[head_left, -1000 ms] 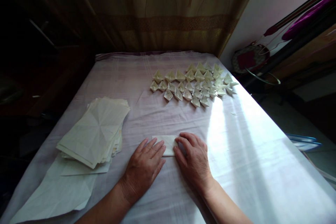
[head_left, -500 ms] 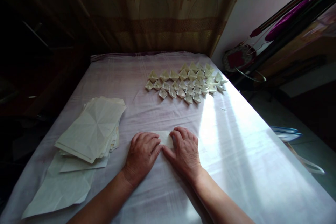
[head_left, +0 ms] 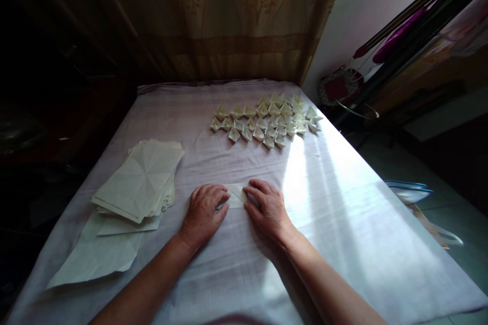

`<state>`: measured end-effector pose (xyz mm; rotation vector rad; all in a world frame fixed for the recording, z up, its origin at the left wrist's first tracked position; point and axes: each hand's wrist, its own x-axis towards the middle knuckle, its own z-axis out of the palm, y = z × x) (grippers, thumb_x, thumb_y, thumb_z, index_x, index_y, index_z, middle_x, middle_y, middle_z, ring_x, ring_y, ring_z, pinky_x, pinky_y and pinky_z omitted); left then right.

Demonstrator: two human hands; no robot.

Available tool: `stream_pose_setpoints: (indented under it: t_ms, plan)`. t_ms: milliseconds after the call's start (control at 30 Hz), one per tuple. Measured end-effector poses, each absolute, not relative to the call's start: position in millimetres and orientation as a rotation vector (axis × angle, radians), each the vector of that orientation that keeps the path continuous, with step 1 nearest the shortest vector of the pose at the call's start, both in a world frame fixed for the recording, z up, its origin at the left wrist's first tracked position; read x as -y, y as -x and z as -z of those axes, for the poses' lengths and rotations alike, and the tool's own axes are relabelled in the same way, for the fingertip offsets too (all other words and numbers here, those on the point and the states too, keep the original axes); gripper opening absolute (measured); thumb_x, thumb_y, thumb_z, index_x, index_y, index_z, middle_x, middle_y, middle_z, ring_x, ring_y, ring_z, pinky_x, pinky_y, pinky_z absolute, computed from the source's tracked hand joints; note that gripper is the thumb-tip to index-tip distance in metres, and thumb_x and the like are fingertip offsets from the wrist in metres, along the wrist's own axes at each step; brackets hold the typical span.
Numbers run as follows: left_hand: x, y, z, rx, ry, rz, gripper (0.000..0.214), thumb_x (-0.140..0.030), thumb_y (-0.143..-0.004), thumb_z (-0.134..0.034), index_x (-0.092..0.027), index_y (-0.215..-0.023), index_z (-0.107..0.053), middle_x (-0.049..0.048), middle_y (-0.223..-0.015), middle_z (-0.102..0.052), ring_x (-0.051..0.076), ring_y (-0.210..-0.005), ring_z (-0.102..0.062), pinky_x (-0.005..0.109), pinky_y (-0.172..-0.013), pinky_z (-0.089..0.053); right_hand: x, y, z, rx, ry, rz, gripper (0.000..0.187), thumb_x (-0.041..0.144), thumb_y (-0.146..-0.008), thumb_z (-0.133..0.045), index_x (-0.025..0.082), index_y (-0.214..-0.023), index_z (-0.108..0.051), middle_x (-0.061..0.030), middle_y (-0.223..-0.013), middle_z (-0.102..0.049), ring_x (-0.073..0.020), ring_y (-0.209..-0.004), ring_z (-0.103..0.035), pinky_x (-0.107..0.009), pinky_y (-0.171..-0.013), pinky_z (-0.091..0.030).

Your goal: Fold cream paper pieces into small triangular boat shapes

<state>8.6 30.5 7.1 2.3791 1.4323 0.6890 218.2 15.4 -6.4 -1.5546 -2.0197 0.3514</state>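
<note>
A small folded strip of pale paper (head_left: 235, 196) lies flat on the cloth between my hands. My left hand (head_left: 206, 209) covers its left end, thumb below and fingers curled over the top. At the right end my right hand (head_left: 266, 207) grips it with fingertips and thumb, which are spread a little less widely than a full span. Only the middle of the strip shows; both ends are hidden under my fingers. Faint crease lines run across the bare part.
On the left lies a stack of creased paper sheets (head_left: 147, 172), with looser sheets (head_left: 99, 259) under it. Many small folded paper pieces (head_left: 261, 122) stand in rows at the back right. A curtain (head_left: 229, 25) hangs behind the cloth-covered table (head_left: 171, 294).
My thumbs have drawn apart, my right thumb lifting outward, so more of the strip's middle shows. The whole view has shifted slightly with my head.
</note>
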Motion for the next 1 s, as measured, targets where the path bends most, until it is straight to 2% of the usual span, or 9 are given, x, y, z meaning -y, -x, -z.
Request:
stream_pose_setpoints:
  t_ms: [300, 600, 700, 767, 833, 900, 1000]
  plan:
    - [-39.3, 20.4, 5.8, -1.229, -2.477, -0.707, 0.030, -0.016, -0.093, -0.051, -0.024, -0.117, -0.068, 0.0045, -0.119, -0.073, 0.022, -0.115, -0.063, 0.045, -0.102, -0.049, -16.4, -219.3, 9.4, 2.012, 1.521, -0.355, 0.032, 0.020, -0.083, -0.064, 0.025, -0.114, -0.069, -0.0079, -0.127, -0.064, -0.0258, -0.119, -0.057, -0.045, -0.103, -0.042]
    - [-30.8, 28.0, -0.6, -1.344, -2.572, -0.653, 0.029, -0.017, -0.091, -0.053, -0.024, -0.113, -0.069, 0.0050, -0.119, -0.073, 0.024, -0.118, -0.061, 0.048, -0.101, -0.048, -15.7, -217.0, 11.5, 1.997, 1.520, -0.308, 0.031, 0.022, -0.084, -0.062, 0.025, -0.113, -0.070, -0.0078, -0.125, -0.065, -0.0259, -0.118, -0.057, -0.045, -0.103, -0.041]
    - [-22.6, 14.0, -12.8, -1.396, -2.637, -0.650, 0.021, -0.024, -0.089, -0.060, -0.022, -0.108, -0.070, 0.0076, -0.121, -0.070, 0.027, -0.118, -0.058, 0.050, -0.103, -0.044, -14.0, -214.6, 10.0, 2.001, 1.538, -0.274, 0.030, 0.022, -0.084, -0.062, 0.025, -0.113, -0.070, -0.0079, -0.126, -0.065, -0.0260, -0.119, -0.057, -0.045, -0.102, -0.041]
    - [-18.7, 1.8, -21.5, -1.348, -2.708, -0.621, 0.017, -0.026, -0.087, -0.066, -0.022, -0.104, -0.069, 0.0077, -0.119, -0.069, 0.027, -0.114, -0.058, 0.048, -0.103, -0.043, -12.9, -213.3, 8.7, 2.003, 1.549, -0.261, 0.029, 0.022, -0.085, -0.062, 0.025, -0.113, -0.070, -0.0081, -0.126, -0.065, -0.0261, -0.120, -0.057, -0.045, -0.102, -0.041]
    - [-18.7, -9.6, -27.9, -1.301, -2.788, -0.527, 0.013, -0.025, -0.087, -0.067, -0.023, -0.100, -0.068, 0.0053, -0.104, -0.071, 0.025, -0.102, -0.062, 0.045, -0.096, -0.046, -12.3, -212.7, 7.6, 2.004, 1.556, -0.260, 0.028, 0.022, -0.085, -0.062, 0.024, -0.112, -0.070, -0.0083, -0.126, -0.065, -0.0261, -0.120, -0.056, -0.045, -0.102, -0.040]
    - [-22.7, -18.1, -30.8, -1.258, -2.892, -0.361, 0.005, -0.024, -0.090, -0.064, -0.020, -0.093, -0.066, 0.0051, -0.090, -0.070, 0.024, -0.090, -0.064, 0.043, -0.088, -0.049, -12.4, -212.9, 7.2, 2.010, 1.558, -0.259, 0.027, 0.022, -0.086, -0.061, 0.025, -0.112, -0.070, -0.0082, -0.125, -0.065, -0.0259, -0.120, -0.057, -0.045, -0.102, -0.041]
    - [-31.8, -24.4, -29.6, -1.140, -2.996, -0.180, 0.012, -0.015, -0.093, -0.054, -0.017, -0.084, -0.063, 0.0062, -0.078, -0.066, 0.022, -0.073, -0.064, 0.036, -0.070, -0.050, -13.1, -214.2, 8.4, 2.028, 1.555, -0.238, 0.029, 0.021, -0.088, -0.058, 0.026, -0.114, -0.070, -0.0074, -0.126, -0.065, -0.0251, -0.119, -0.057, -0.045, -0.103, -0.041]
